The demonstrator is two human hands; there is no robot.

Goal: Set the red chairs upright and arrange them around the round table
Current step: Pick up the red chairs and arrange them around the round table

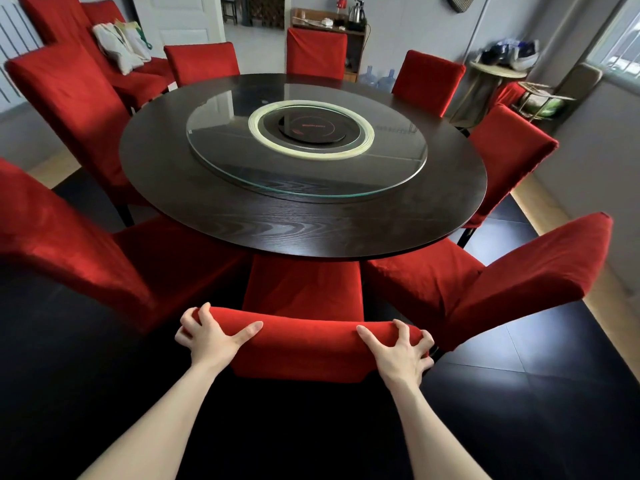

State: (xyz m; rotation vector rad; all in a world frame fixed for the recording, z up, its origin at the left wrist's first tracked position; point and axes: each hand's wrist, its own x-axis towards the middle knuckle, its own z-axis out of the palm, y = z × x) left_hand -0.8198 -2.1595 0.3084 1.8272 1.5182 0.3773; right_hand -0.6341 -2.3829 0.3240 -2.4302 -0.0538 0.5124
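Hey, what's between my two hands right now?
In the head view, only the padded top edge of the red chair back runs between the left hand and the right hand; both grip it.

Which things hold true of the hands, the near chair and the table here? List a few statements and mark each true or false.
1. The left hand and the right hand both grip the top of the near chair. True.
2. The near chair lies on its side. False: it stands upright, its seat partly under the table.
3. A glass turntable sits on the table. True.
4. The bags lie on the table. False: the bags lie on the far-left chair.
5. The table is square. False: it is round.
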